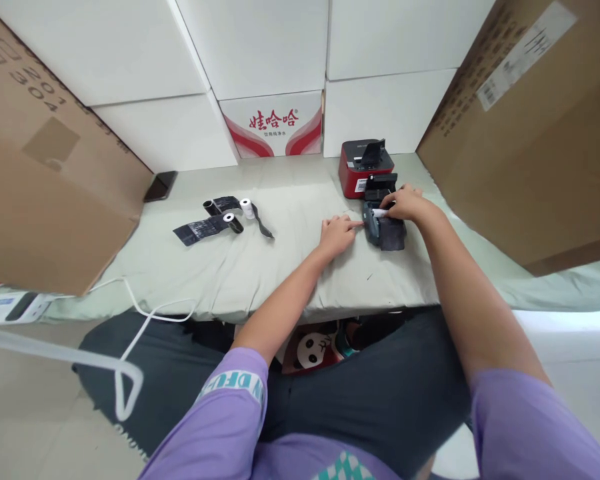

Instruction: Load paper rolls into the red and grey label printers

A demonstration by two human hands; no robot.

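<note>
A dark device (371, 225), its lid (380, 181) raised, lies on the cloth-covered surface (290, 280) just in front of a red box (350, 180). The left hand (337, 235), front-left of the red box, has a relaxed, empty grip; one fingertip touches the device's side, probably to steady it. The right hand (405, 202), front-right of the red box, reaches in where the raised lid seems to allow access. Its grip is right at a white roll (379, 213) there; whether it pinches the roll cannot be told.

Hands (404, 202) at small open device (371, 225)
</note>
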